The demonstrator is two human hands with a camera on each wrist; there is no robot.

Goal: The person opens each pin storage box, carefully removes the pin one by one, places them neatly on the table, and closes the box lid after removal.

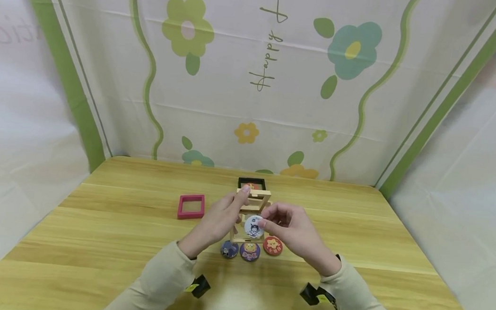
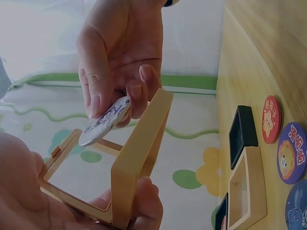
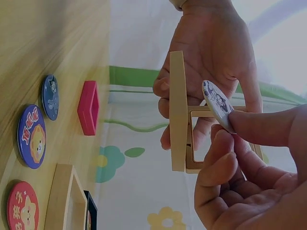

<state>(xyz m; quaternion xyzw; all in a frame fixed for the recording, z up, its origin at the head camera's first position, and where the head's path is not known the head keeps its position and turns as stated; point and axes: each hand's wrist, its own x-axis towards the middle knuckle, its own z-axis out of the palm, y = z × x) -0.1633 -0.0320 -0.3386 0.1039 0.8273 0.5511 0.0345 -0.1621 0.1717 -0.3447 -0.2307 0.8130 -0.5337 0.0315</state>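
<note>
Pinching hand: the right hand (image 1: pixel 292 226) grips one white badge (image 1: pixel 253 227) at its edge, between thumb and fingers.
Badge's place: just left of the right hand's fingertips in the head view, tilted, at the opening of the raised wooden frame (image 2: pixel 129 163); whether badge and frame touch, I cannot tell.
Raised frame: one, its two hinged halves standing open at an angle, clear of the table.
Supporting hand: the left hand (image 1: pixel 223 215) holds that frame, fingers curled round it near the hinge.
Loose badges: three on the table, nearer the person: blue (image 1: pixel 229 249) at left, purple (image 1: pixel 249 251) in the middle, red (image 1: pixel 272 245) at right.
Other frames: four, all on the table. One pink frame (image 1: pixel 191 215) lies apart, left of the left hand; one black frame (image 1: pixel 252 179) lies beyond the hands with a red piece (image 1: pixel 253 185) inside; one second wooden frame (image 2: pixel 256 177) and one dark frame (image 2: pixel 247 124) lie side by side in the left wrist view.
Sleeves: two, beige (image 1: pixel 164 268).
Surroundings: one wood-grain table (image 1: pixel 98 240); behind it, a flower-printed cloth (image 1: pixel 227 78).
</note>
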